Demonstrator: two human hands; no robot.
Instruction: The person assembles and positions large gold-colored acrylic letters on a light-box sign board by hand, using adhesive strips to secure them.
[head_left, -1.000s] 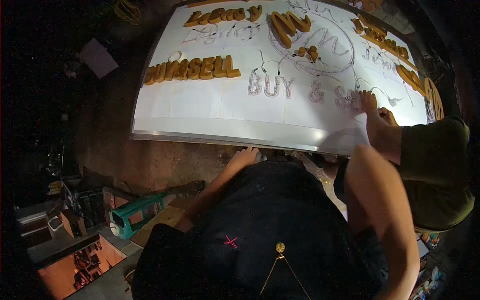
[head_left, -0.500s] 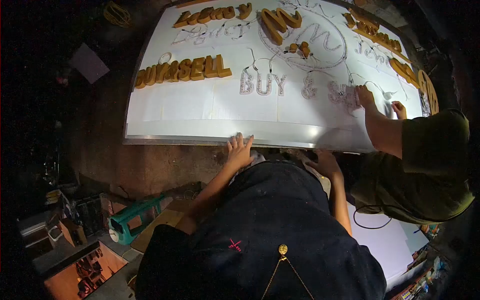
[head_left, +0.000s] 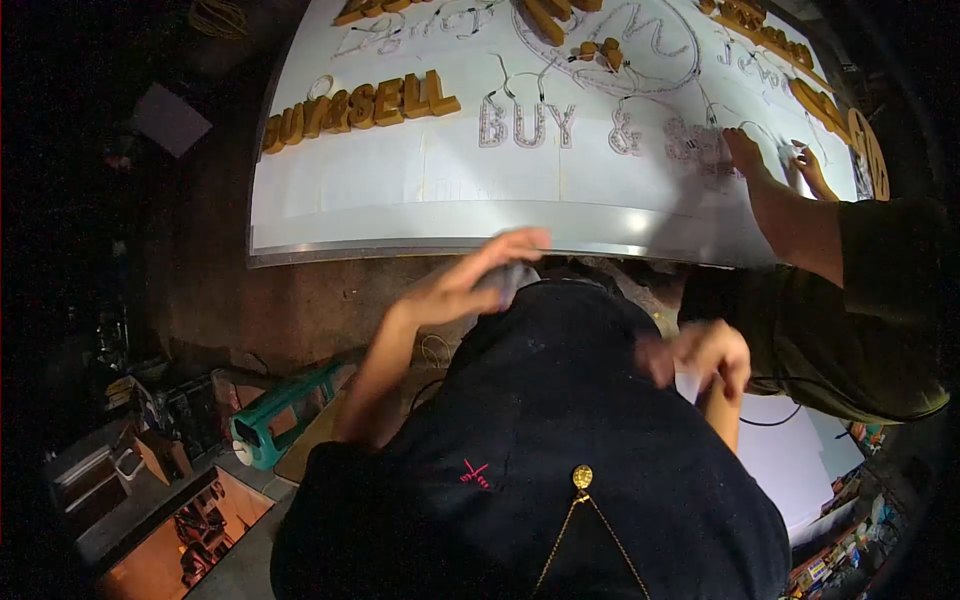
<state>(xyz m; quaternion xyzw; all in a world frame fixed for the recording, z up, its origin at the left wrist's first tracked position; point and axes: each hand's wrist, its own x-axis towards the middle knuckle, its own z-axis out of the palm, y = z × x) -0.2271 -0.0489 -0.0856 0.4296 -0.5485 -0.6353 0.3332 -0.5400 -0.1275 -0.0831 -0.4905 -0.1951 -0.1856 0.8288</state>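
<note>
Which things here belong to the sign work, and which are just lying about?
In use: sign board, gold letters, LED letter outlines, left hand by its near edge, right hand, co-worker's hand.
Lying about: teal stool, dark sheet, wire coil.

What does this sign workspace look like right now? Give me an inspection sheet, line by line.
Surface: white sign panel, metal strip along its near edge.
Job's things: gold letters set on the panel; letter outlines reading BUY.
Clutter: green stool and boxes on the floor, left.
Hands: left hand raised by the panel's edge, right hand before the dark shirt; both blurred, grip unclear. A co-worker's hand touches the panel.
Cables: white wires across the panel; black cable beside the co-worker.
Surroundings: dark floor, little else visible.
</note>
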